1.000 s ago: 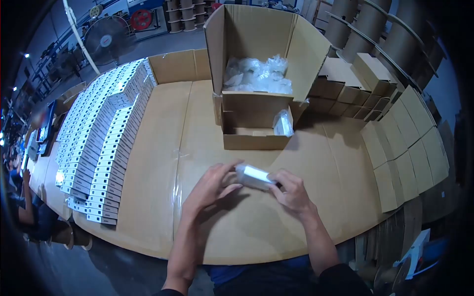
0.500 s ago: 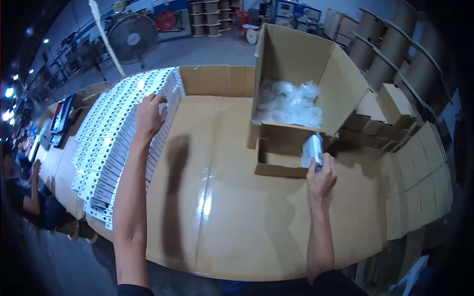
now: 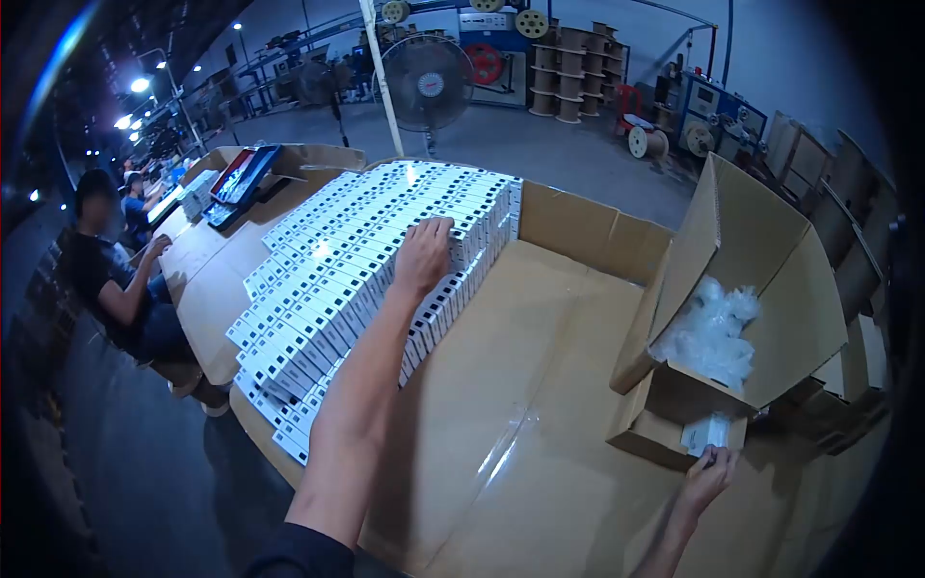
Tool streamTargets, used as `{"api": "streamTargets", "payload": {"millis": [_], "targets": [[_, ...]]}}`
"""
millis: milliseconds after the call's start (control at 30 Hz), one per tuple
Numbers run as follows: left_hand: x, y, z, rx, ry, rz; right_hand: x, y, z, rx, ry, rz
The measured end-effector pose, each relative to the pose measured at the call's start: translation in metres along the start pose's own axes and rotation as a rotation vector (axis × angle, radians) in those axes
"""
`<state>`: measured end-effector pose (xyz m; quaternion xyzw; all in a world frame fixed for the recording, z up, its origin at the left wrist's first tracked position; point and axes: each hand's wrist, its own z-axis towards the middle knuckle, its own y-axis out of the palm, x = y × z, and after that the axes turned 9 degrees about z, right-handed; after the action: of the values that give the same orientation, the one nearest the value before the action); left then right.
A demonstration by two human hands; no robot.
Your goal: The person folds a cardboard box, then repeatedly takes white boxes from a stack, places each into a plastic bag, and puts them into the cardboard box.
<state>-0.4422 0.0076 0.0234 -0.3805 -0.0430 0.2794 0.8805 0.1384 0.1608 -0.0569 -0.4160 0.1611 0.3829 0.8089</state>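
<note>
Long rows of slim white boxes [image 3: 356, 260] with small dark squares on their ends are stacked on the left of the table. My left hand [image 3: 424, 258] is at the right edge of this stack, its fingers curled down over the end of one white box. At the lower right, my right hand [image 3: 710, 474] pinches a white box [image 3: 706, 435] that lies inside a small open brown carton [image 3: 641, 445]. The fingers are at the carton's front wall, partly covering the box's near end.
Behind the small carton, a large open carton [image 3: 790, 279] holds clear plastic wrap [image 3: 710, 332]. A cardboard wall [image 3: 578, 231] edges the table [image 3: 482, 405] at the back. Folded cartons stand at the right. A co-worker [image 3: 111, 270] sits at the far left by a tray [image 3: 241, 178].
The view has swung left. My right hand has lowered the white box into the small carton. My left hand has stayed at the right side of the stack, now with fingers over its edge.
</note>
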Motion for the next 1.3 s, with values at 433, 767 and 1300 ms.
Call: {"api": "streamTargets", "payload": {"millis": [433, 767, 1300], "targets": [[0.023, -0.051, -0.046, 0.192, -0.070, -0.096, -0.052, -0.036, -0.063, -0.194, -0.091, -0.101], [0.281, -0.188, -0.193, -0.198, 0.035, -0.748, -0.101, -0.016, -0.093, -0.925, 0.915, 1.593], [0.398, 0.009, 0.115, -0.501, 0.444, -0.366, -0.005, -0.031, -0.067, -0.728, 0.567, 1.193]]}}
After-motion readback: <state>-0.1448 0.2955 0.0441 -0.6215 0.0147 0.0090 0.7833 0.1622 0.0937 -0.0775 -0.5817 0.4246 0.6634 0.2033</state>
